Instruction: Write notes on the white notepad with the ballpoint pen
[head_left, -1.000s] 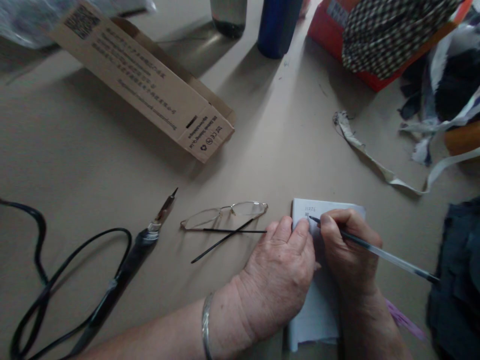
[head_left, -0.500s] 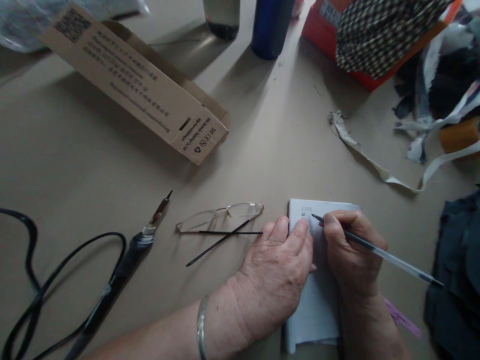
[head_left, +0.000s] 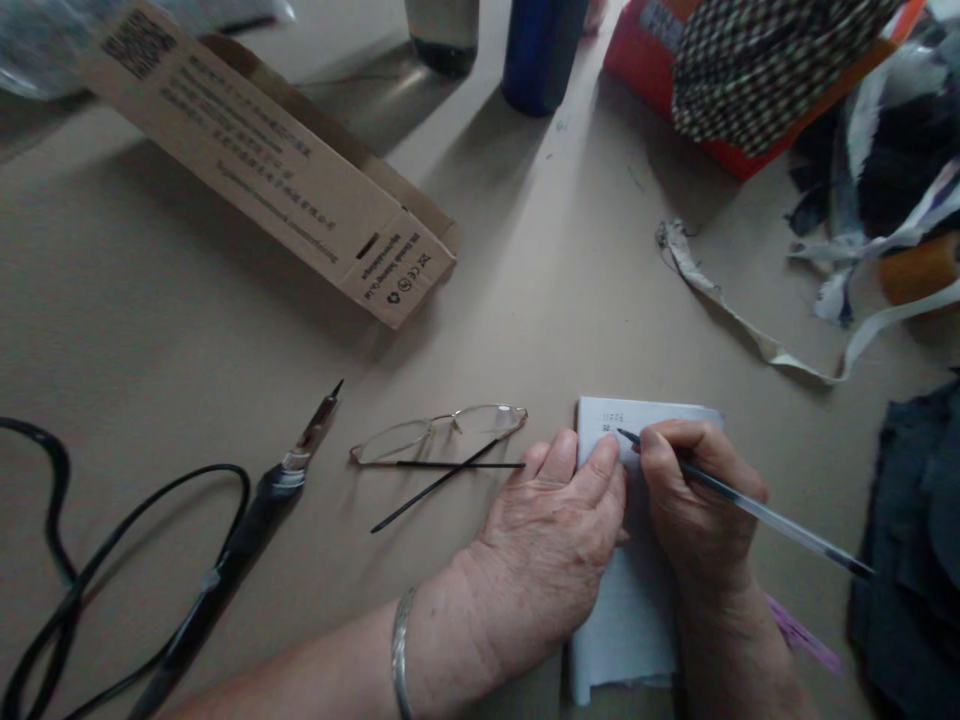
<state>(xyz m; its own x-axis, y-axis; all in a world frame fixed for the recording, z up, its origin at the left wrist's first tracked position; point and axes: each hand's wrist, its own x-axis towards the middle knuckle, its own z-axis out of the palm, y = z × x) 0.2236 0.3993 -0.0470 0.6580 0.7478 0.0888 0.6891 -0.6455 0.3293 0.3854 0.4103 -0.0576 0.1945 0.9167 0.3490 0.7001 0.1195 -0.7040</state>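
A small white notepad (head_left: 626, 620) lies on the table with a few handwritten marks near its top edge. My right hand (head_left: 701, 500) grips a clear-barrelled pen (head_left: 780, 522), its dark tip touching or just above the page beside the marks. Across the pad's left side rests my left hand (head_left: 555, 540), laid flat with its fingers stretched out, a metal bangle at the wrist. Just left of those fingers are folded rimless eyeglasses (head_left: 439, 440), their dark temples crossed. Part of the page is hidden under both hands.
A corded soldering-iron-like tool (head_left: 255, 520) lies at left. Behind it stands an open cardboard box (head_left: 277, 170). A blue bottle (head_left: 544, 55) and a glass (head_left: 444, 35) are at the back. Dark cloth pieces (head_left: 911, 540), fabric strips (head_left: 750, 325) and a red box (head_left: 637, 70) occupy the right.
The pen and my right hand have shifted slightly left along the page. My left hand stays on the notepad in nearly the same place.
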